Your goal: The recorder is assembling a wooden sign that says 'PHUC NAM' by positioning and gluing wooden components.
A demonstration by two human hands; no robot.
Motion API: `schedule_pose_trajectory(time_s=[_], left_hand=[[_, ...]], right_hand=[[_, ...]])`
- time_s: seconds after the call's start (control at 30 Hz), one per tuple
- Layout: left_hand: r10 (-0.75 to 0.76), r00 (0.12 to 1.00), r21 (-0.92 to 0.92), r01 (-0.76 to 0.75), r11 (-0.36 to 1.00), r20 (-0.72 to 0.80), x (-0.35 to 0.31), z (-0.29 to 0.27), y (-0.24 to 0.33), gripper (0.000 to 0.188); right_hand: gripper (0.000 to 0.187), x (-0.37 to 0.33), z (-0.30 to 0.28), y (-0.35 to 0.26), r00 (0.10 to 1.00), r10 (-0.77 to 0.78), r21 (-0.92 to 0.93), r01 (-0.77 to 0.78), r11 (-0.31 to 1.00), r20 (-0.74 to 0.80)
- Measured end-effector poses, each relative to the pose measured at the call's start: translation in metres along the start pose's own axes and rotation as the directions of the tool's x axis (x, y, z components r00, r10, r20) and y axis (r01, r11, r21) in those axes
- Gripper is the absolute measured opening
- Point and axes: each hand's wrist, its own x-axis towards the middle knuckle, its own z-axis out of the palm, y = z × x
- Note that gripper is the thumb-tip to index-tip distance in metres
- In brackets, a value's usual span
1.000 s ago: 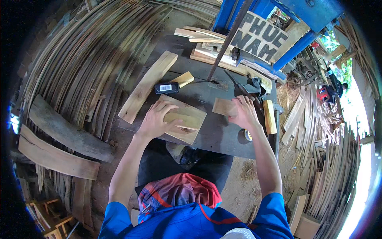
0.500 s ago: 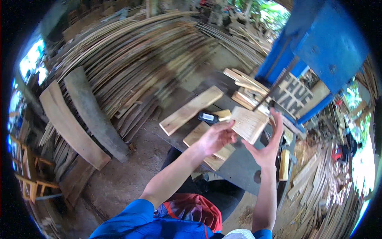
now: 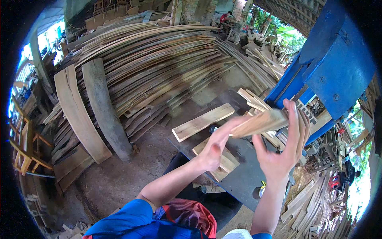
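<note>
A short, flat wooden block (image 3: 260, 122), smeared by motion, is held up tilted above the dark saw table (image 3: 243, 179). At its left end, my left hand (image 3: 215, 147) grips it, the fingers partly blurred. My right hand (image 3: 281, 149) holds the other end, thumb low and fingers raised along the far side. Below and left of the block lie a longer light board (image 3: 203, 121) and some shorter pieces (image 3: 227, 161). Behind my right hand stands a blue band saw (image 3: 338, 67), its toothed blade (image 3: 300, 93) partly visible.
Wood strips (image 3: 254, 99) lie at the table's far side. Long stacked planks (image 3: 159, 67) cover the floor beyond, with two wide boards (image 3: 79, 107) at the left. Scrap wood (image 3: 304, 199) is piled at right. A person in red (image 3: 226, 18) is far back.
The block has been raised and tilted, its broad face now turned edge-on. Both hands rose with it, the right one moving further right. My view has shifted upward.
</note>
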Motion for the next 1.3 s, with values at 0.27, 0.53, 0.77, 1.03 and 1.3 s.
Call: schedule_pose_trajectory(time_s=[0.27,0.53,0.77,1.03,1.3], left_hand=[[-0.138,0.987,-0.117,0.127,0.985,-0.087,0.005,-0.001,0.035,0.061],[0.009,0.962,-0.134,-0.047,0.99,-0.273,0.008,-0.016,0.036,0.016],[0.061,0.948,-0.048,-0.079,0.996,-0.313,-0.002,-0.011,0.061,0.012],[0.147,0.928,0.009,-0.153,0.988,-0.343,-0.006,-0.014,0.071,0.014],[0.152,0.941,0.163,-0.106,0.981,-0.302,-0.008,-0.019,0.068,0.015]], right_hand=[[0.072,0.003,-0.007,-0.02,0.996,-0.068,-0.106,0.074,0.992,0.056],[0.111,0.011,-0.011,-0.014,0.994,0.035,0.217,-0.012,0.976,-0.103],[0.102,-0.012,-0.004,-0.019,0.279,0.568,0.633,-0.341,-0.695,0.774],[0.099,-0.035,0.03,0.005,0.858,-0.025,0.664,-0.415,-0.622,0.513],[0.093,-0.037,0.029,-0.006,0.879,0.128,0.726,-0.288,-0.625,0.459]])
